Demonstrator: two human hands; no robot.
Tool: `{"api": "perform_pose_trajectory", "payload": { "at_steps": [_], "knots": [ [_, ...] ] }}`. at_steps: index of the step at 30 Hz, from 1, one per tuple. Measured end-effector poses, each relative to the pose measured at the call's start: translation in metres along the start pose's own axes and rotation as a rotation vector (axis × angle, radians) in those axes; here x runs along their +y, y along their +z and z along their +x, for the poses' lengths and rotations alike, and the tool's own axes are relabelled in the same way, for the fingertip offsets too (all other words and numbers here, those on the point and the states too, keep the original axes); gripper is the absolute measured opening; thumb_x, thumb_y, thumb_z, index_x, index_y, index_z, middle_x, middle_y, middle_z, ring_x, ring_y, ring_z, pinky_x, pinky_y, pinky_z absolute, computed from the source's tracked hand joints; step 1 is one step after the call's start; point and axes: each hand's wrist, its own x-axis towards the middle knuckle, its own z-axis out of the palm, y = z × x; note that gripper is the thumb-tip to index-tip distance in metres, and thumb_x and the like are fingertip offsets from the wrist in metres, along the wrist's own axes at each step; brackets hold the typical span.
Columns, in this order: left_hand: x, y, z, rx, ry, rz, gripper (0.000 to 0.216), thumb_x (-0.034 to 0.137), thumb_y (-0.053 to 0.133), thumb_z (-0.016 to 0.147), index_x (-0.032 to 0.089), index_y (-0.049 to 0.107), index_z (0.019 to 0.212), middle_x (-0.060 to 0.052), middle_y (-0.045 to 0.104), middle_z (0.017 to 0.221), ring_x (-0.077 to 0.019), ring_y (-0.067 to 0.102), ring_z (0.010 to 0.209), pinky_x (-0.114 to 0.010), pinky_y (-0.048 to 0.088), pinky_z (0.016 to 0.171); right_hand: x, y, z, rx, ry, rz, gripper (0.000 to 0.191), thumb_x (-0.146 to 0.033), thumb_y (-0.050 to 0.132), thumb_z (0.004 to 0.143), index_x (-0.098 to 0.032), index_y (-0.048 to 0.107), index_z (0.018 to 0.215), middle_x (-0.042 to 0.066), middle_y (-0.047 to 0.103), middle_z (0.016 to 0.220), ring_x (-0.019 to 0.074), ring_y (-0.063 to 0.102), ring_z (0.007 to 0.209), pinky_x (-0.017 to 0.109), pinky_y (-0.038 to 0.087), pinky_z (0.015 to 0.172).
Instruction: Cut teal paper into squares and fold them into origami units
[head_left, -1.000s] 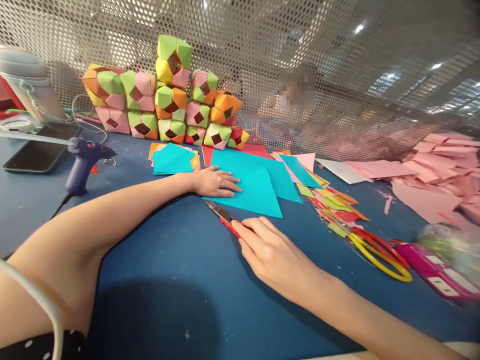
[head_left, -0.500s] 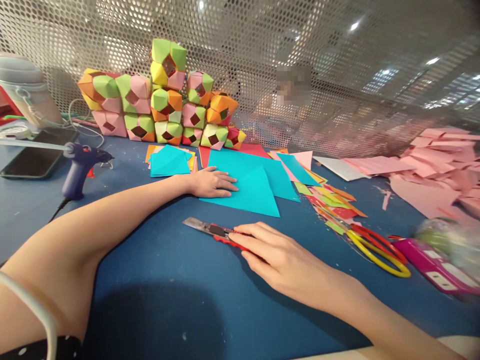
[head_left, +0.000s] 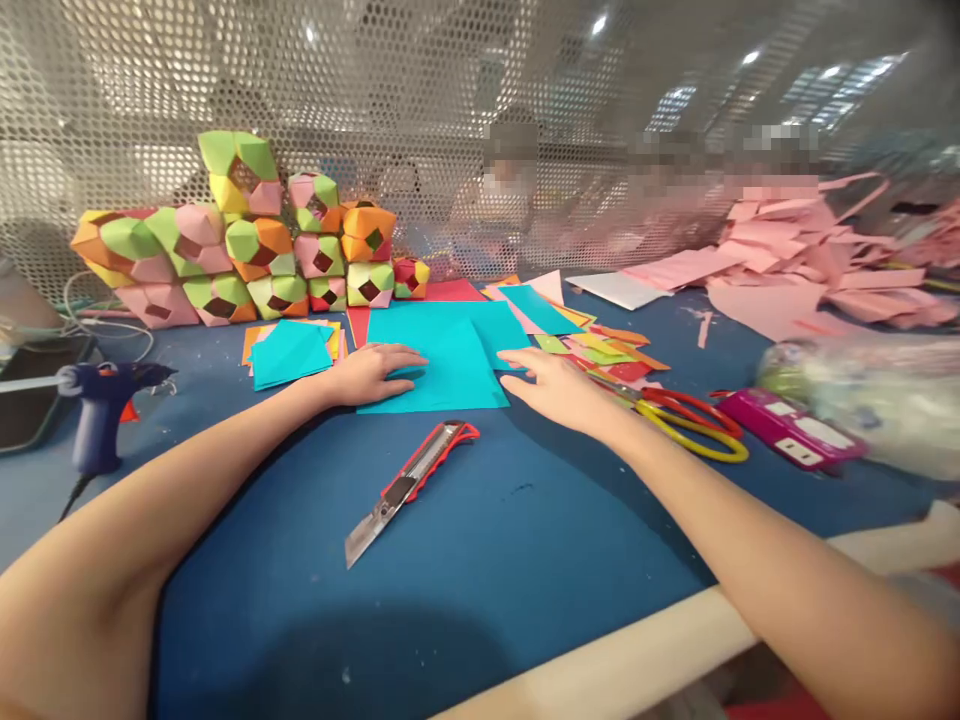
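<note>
Your left hand (head_left: 379, 374) lies with fingers spread on the blue paper (head_left: 442, 372); your right hand (head_left: 555, 388), fingers loosely extended around nothing, is at its right edge, contact unclear. You seem to be steadying or squaring the sheets, which calls for light, even fingertip pressure. Nearer you, the cutter (head_left: 412, 482) lies on the table (head_left: 555, 560), blade exposed.

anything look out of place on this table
The knife, perhaps: it lies loose on the table, blade bare, tip toward the near side. Scraps strewn by the scissors look untidy too.
</note>
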Motion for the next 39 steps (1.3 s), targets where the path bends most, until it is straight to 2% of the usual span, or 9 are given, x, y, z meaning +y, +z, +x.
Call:
{"api": "perform_pose_trajectory", "payload": {
  "at_steps": [9,13,16,19,26,28,31,34,39],
  "knots": [
    [0.009,0.000,0.001,0.165,-0.116,-0.091,0.042,0.021,0.046,0.087,0.020,0.057,0.128,-0.008,0.060,0.106,-0.0190,0.061,0.095,-0.030,0.048,0.090,-0.014,0.008,-0.003,0.128,-0.104,-0.004,0.036,-0.022,0.053,0.087,-0.013,0.062,0.120,0.014,0.065,0.120,0.0251,0.060,0.112,0.046,0.049,0.097],
    [0.003,0.001,0.001,0.250,-0.217,-0.175,0.040,0.018,0.046,0.081,0.020,0.063,0.117,-0.005,0.062,0.092,-0.0182,0.060,0.087,-0.031,0.048,0.087,-0.053,0.005,-0.018,0.194,-0.465,0.024,0.030,-0.025,0.053,0.090,-0.015,0.064,0.116,0.013,0.066,0.118,0.0227,0.057,0.113,0.046,0.046,0.099],
    [-0.002,0.002,0.002,0.295,-0.262,-0.209,0.040,0.020,0.048,0.077,0.020,0.064,0.114,-0.005,0.065,0.098,-0.0199,0.060,0.092,-0.033,0.047,0.090,-0.079,0.007,-0.031,-0.035,-0.760,0.030,0.037,-0.033,0.058,0.090,-0.015,0.060,0.122,0.014,0.063,0.124,0.0229,0.053,0.121,0.046,0.043,0.102],
    [-0.004,0.003,0.003,0.345,-0.313,-0.258,0.039,0.025,0.050,0.076,0.019,0.064,0.112,-0.005,0.065,0.095,-0.0201,0.059,0.090,-0.033,0.047,0.089,-0.089,0.011,-0.037,-0.222,-0.820,0.008,0.039,-0.035,0.057,0.092,-0.013,0.058,0.125,0.013,0.062,0.127,0.0219,0.052,0.122,0.043,0.041,0.104],
    [0.000,-0.003,0.001,0.488,-0.448,-0.394,0.045,0.030,0.050,0.074,0.017,0.061,0.117,0.000,0.056,0.078,-0.0134,0.051,0.067,-0.026,0.044,0.067,-0.081,0.004,-0.032,-0.099,-0.829,0.174,0.021,-0.022,0.051,0.095,-0.015,0.065,0.109,0.009,0.069,0.103,0.0172,0.060,0.098,0.037,0.048,0.089],
    [-0.001,-0.005,0.001,0.548,-0.495,-0.445,0.048,0.028,0.051,0.072,0.017,0.060,0.117,0.001,0.055,0.077,-0.0128,0.049,0.065,-0.025,0.042,0.062,-0.073,-0.003,-0.024,0.089,-0.721,0.259,0.021,-0.024,0.049,0.096,-0.018,0.063,0.110,0.008,0.069,0.106,0.0167,0.059,0.102,0.037,0.048,0.092],
    [-0.003,-0.005,0.001,0.634,-0.558,-0.544,0.050,0.026,0.052,0.067,0.016,0.061,0.115,0.002,0.052,0.072,-0.0110,0.044,0.058,-0.023,0.037,0.054,-0.044,-0.015,-0.004,0.378,-0.286,0.213,0.025,-0.029,0.050,0.095,-0.018,0.062,0.114,0.008,0.066,0.114,0.0172,0.059,0.106,0.036,0.046,0.093],
    [-0.004,-0.006,0.001,0.694,-0.594,-0.655,0.047,0.024,0.053,0.064,0.015,0.064,0.109,0.003,0.050,0.066,-0.0088,0.038,0.052,-0.021,0.032,0.049,0.000,-0.020,0.015,0.361,0.137,0.045,0.026,-0.028,0.050,0.093,-0.015,0.064,0.110,0.010,0.069,0.107,0.0194,0.062,0.094,0.033,0.048,0.083],
    [0.011,-0.013,0.006,0.765,-0.587,-0.843,0.041,0.025,0.058,0.059,0.016,0.064,0.098,0.002,0.058,0.070,-0.0088,0.043,0.052,-0.021,0.035,0.049,0.046,-0.008,0.018,0.321,0.315,-0.036,0.011,-0.020,0.063,0.079,-0.016,0.071,0.085,0.013,0.071,0.092,0.0296,0.060,0.096,0.043,0.042,0.087]
  ]
}}
